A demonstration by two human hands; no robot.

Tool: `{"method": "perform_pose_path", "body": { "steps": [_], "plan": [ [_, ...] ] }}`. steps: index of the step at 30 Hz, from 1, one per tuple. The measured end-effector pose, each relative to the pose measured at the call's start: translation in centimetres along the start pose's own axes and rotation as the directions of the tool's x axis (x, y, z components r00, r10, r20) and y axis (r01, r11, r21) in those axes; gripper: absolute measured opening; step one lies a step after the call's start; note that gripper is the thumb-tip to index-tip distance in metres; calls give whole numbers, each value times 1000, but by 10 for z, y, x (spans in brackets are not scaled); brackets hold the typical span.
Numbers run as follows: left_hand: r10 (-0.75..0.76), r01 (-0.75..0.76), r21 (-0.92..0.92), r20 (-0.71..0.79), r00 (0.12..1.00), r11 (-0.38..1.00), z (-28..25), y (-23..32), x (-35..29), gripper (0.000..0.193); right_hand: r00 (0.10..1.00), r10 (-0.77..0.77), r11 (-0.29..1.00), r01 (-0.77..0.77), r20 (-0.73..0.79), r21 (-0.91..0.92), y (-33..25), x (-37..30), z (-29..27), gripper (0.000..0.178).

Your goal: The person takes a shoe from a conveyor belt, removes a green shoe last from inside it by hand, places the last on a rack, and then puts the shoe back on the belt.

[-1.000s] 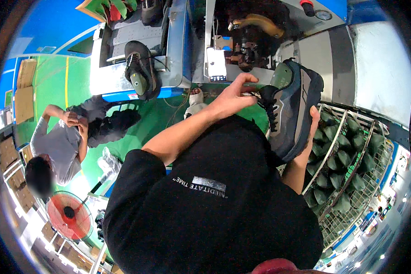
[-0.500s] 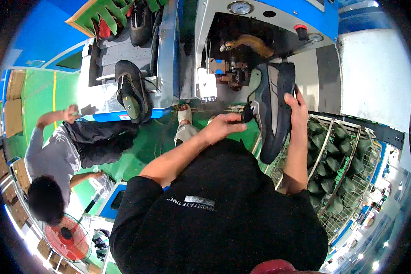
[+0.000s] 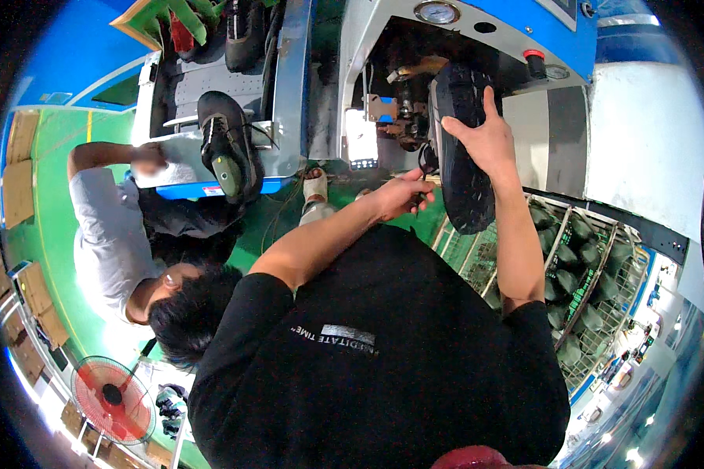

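Observation:
A black shoe point(image 3: 469, 168) is tilted at the machine's opening, its dark treaded sole turned toward me and to the right. My right hand point(image 3: 481, 141) grips it across the sole, thumb and fingers spread around the edges. On the shoe's left side, my left hand point(image 3: 405, 195) pinches a thin dark strip or lace at the upper; the strip is too small to make out fully. Behind the shoe, inside the machine point(image 3: 360, 47), sit metal parts and a brownish curved piece point(image 3: 418, 69), partly hidden by the shoe.
Left of the machine, a bench tray point(image 3: 285, 102) bears a black-and-green shoe point(image 3: 228, 152) and another dark shoe point(image 3: 242, 39). A co-worker point(image 3: 109, 242) leans in there. A wire rack point(image 3: 594, 313) with several dark green lasts stands at right. A red fan point(image 3: 113, 399) is lower left.
The shoe has rolled so its sole faces me, and it has moved up toward the machine. My right hand has shifted onto the sole. The co-worker has leaned toward the bench.

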State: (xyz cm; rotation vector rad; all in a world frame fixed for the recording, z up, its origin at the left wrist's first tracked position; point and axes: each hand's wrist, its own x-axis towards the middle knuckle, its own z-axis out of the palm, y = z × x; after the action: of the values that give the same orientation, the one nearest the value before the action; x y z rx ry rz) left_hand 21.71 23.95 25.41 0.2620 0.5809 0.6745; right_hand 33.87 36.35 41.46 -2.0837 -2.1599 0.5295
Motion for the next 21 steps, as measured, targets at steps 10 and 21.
{"method": "perform_pose_path", "body": {
  "steps": [10,21],
  "plan": [
    [-62,45,-157,-100,993,987,-17,5,12,36,998,59,985,-59,-4,-163,-9,-1,26,107],
    [76,38,375,-284,956,926,-44,25,-38,32,991,62,969,-88,-118,-231,-20,19,36,101]
  ]
}}
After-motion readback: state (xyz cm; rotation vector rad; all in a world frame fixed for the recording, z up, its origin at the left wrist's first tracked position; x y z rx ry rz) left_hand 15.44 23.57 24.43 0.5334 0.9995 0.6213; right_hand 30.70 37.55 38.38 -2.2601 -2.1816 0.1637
